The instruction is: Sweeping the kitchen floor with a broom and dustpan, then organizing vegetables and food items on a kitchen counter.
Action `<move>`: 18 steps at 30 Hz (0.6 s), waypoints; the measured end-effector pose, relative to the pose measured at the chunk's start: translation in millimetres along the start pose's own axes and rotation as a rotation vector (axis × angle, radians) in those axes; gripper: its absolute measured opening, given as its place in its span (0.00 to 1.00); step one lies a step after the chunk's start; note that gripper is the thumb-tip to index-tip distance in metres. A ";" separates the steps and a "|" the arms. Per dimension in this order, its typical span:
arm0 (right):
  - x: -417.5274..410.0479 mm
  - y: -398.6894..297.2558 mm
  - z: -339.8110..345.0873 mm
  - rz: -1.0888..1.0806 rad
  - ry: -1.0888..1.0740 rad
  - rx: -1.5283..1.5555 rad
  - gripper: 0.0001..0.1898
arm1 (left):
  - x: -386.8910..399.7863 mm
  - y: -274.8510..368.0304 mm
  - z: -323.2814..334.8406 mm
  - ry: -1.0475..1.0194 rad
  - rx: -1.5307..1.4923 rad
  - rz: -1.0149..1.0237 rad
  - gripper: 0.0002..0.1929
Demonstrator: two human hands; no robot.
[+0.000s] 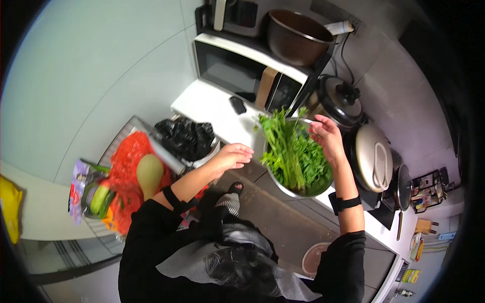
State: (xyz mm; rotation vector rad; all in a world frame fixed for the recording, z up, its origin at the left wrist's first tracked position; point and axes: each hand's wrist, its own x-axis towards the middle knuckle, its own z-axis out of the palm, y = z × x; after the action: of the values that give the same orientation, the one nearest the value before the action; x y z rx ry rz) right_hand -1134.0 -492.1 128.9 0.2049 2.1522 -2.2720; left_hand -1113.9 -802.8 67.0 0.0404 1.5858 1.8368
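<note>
A round metal bowl (277, 184) stands at the front edge of the white counter, heaped with leafy green herbs (290, 155). Long stems lie across the bowl, and some leaves poke out over its far rim. My right hand (327, 136) is over the bowl's right side, fingers loosely curved, with nothing visible in them. To the left of the bowl, my left hand (232, 158) hovers above the floor, empty, its fingers slightly bent and apart from the greens.
Behind the bowl stands a microwave (231, 68) under a shelf bearing a brown pot (299, 38). A lidded cooker (339, 100) and a covered pan (373, 159) line the right. At left lie a black plastic bag (185, 136), a red bag (132, 155) and a pale green gourd (149, 174).
</note>
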 end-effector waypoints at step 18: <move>42.2 -62.2 -33.3 -0.063 0.073 -0.156 0.20 | -82.8 2.3 -91.1 0.351 -0.101 0.158 0.13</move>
State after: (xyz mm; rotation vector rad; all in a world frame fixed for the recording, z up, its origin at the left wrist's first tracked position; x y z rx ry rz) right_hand -1178.6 -451.8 184.9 0.2241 2.3928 -2.1460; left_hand -1093.5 -923.5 79.9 -0.2206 1.7627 2.1345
